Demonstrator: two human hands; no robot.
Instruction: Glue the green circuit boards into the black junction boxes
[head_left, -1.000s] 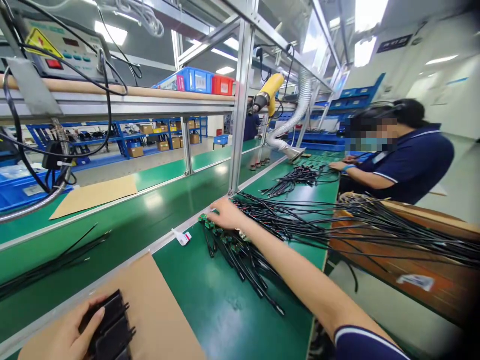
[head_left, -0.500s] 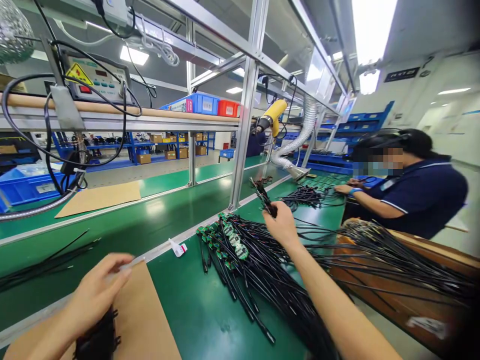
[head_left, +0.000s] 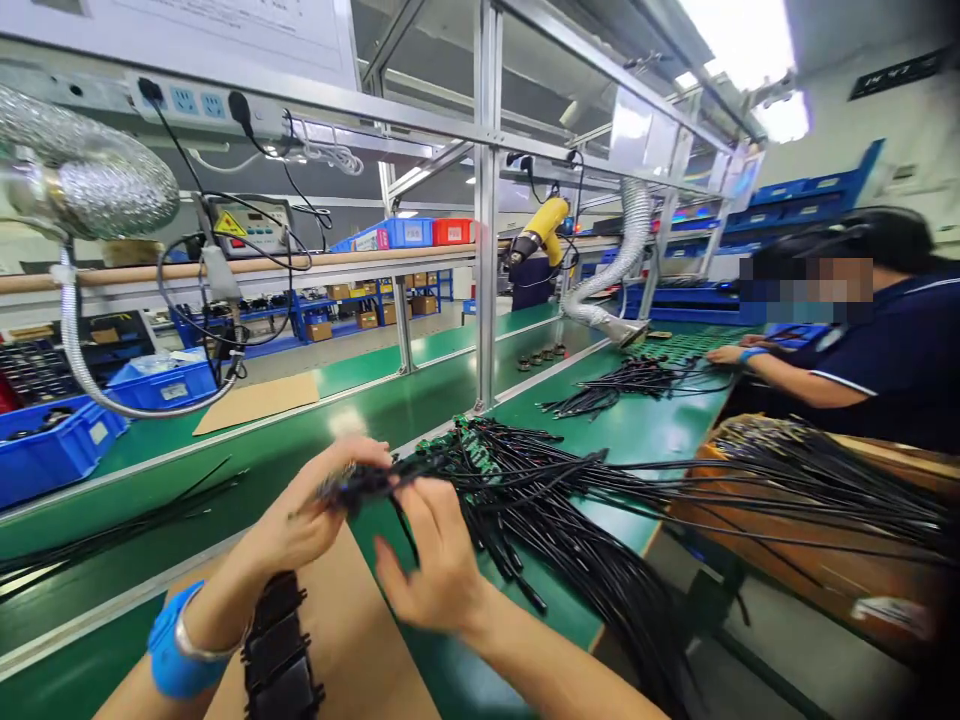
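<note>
A dark, blurred bundle of thin black pieces [head_left: 367, 487] lies across my left hand [head_left: 304, 515], whose fingers are closed around it. At the bundle's right end is my right hand [head_left: 442, 565], its curled fingertips touching it and its thumb spread apart below. Under my left wrist, a row of black plastic housings [head_left: 281, 650] rests on a brown cardboard sheet [head_left: 360, 640]. Just beyond my right hand lies a heap of black cables [head_left: 555, 510], with green circuit boards [head_left: 476, 447] at its far end, partly hidden by the bundle.
A metal frame post [head_left: 486, 220] rises from the green bench. Cables spill over an open cardboard box [head_left: 750, 540] at right. A co-worker [head_left: 840, 340] sits beyond it. Loose black wires [head_left: 112, 535] lie at left, near blue bins [head_left: 60, 450].
My right hand has drawn back from over the cable heap toward my left, bringing the dark bundle, which my left hand now holds. My left hand has risen and moved right. The view has shifted.
</note>
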